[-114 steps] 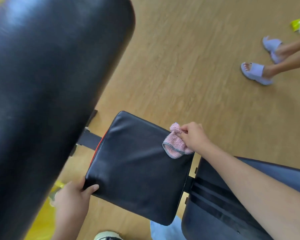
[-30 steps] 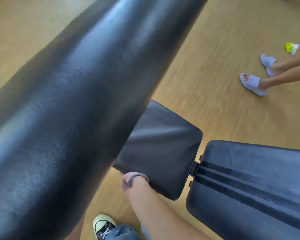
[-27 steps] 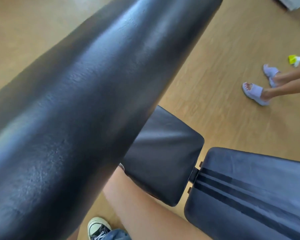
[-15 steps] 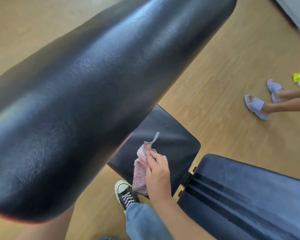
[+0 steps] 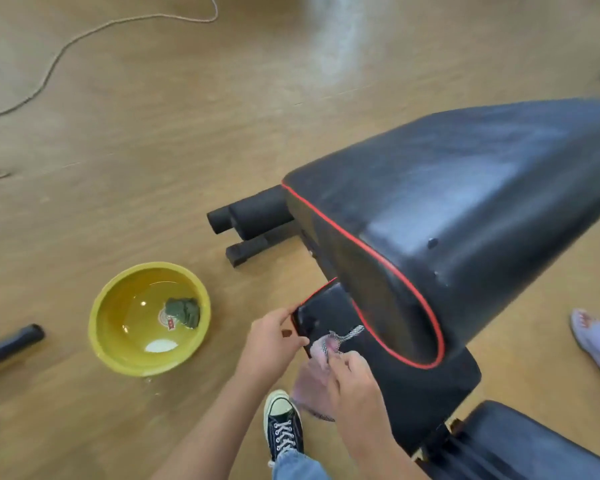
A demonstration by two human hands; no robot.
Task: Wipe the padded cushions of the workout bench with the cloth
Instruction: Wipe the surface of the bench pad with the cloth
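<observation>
The black workout bench has a raised cushion (image 5: 465,209) with red piping, a lower seat pad (image 5: 413,386) beneath it and a striped pad (image 5: 527,448) at bottom right. My left hand (image 5: 271,341) grips the left corner of the seat pad. My right hand (image 5: 350,379) holds the pink cloth (image 5: 321,351) against that pad's near edge, part of the cloth hanging below the hand.
A yellow basin (image 5: 149,317) with water and a dark rag stands on the wooden floor to the left. Black foam rollers (image 5: 250,213) stick out from the bench frame. My sneaker (image 5: 283,424) is below. Another person's sandalled foot (image 5: 593,337) is at right. A cord (image 5: 84,36) lies far left.
The view has swung left, so the basin and rollers now show. My left hand has come in and gripped the seat pad's corner. My right hand still holds the cloth at the pad's edge.
</observation>
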